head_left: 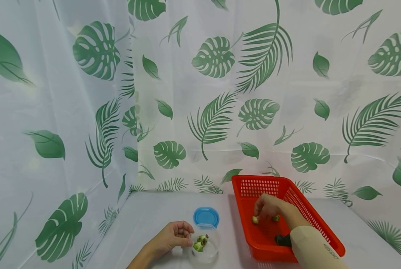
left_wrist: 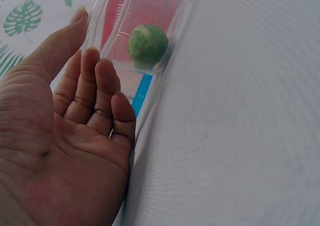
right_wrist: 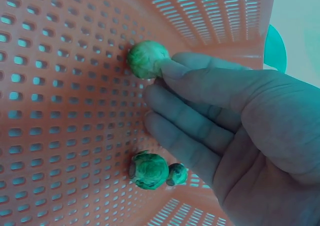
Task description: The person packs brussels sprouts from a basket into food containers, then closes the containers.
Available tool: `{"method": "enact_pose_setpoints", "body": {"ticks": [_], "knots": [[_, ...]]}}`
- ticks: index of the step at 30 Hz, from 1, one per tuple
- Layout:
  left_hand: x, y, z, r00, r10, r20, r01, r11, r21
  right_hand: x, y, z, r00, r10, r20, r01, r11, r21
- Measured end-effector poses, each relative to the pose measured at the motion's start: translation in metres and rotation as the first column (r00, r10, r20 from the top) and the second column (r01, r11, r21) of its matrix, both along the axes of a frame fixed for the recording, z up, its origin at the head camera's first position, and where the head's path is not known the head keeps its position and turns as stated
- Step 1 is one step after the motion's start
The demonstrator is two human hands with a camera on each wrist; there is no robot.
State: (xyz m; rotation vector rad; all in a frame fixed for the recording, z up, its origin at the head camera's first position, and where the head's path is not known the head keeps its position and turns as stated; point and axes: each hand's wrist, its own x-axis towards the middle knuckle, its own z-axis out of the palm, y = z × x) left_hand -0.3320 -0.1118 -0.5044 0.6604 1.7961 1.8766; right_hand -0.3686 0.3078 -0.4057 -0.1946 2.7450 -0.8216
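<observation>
In the head view my left hand (head_left: 173, 237) is at the left side of a small clear plastic container (head_left: 212, 250), thumb and fingertips right at its rim, the fingers loosely bent. Green Brussels sprouts (head_left: 198, 246) lie inside the container; one sprout (left_wrist: 148, 46) shows through its wall in the left wrist view. My right hand (head_left: 271, 207) reaches into a red plastic basket (head_left: 245, 233). Its thumb and index finger pinch a pale green Brussels sprout (right_wrist: 148, 59) close over the basket's perforated surface. A larger sprout (right_wrist: 149, 170) and a smaller one (right_wrist: 177, 174) lie below these fingers.
Just behind the container, a round blue lid (head_left: 206, 216) lies on the white table (head_left: 173, 203). The basket's long wall (head_left: 313, 216) rises beside the right forearm. A leaf-patterned curtain (head_left: 217, 112) hangs at the back and on the left.
</observation>
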Motion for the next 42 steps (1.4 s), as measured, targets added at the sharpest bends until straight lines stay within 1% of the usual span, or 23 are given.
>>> {"method": "enact_pose_setpoints", "body": {"ticks": [8,16,21,27,32,36,42], "knots": [[0.0,0.0,-0.001,1.0,-0.007,-0.005,0.007,1.0,0.002,0.0,0.0,0.0,1.0,0.004,0.013,-0.004,1.0,-0.001],[0.0,0.0,0.0,1.0,0.003,-0.005,-0.003,1.0,0.0,-0.002,-0.001,0.001,1.0,-0.005,0.0,0.005,1.0,-0.001],[0.002,-0.001,0.0,1.0,-0.014,-0.007,0.014,1.0,0.004,-0.002,-0.001,0.0,1.0,-0.012,0.001,0.012,1.0,-0.005],[0.002,-0.001,0.001,1.0,-0.015,-0.006,0.015,1.0,0.006,-0.006,0.0,0.001,0.999,0.002,-0.032,-0.002,1.0,0.009],[0.0,-0.001,0.0,1.0,-0.01,-0.009,0.01,1.0,0.006,-0.01,0.001,0.0,0.998,-0.016,-0.064,0.016,1.0,0.0],[-0.001,-0.001,-0.002,1.0,-0.004,-0.012,0.004,1.0,0.002,-0.01,0.001,0.001,0.994,-0.031,-0.104,0.028,0.999,-0.025],[0.0,0.0,-0.001,1.0,-0.008,-0.019,0.008,1.0,0.006,-0.011,0.0,0.002,0.987,-0.049,-0.151,0.036,0.995,-0.088]]}}
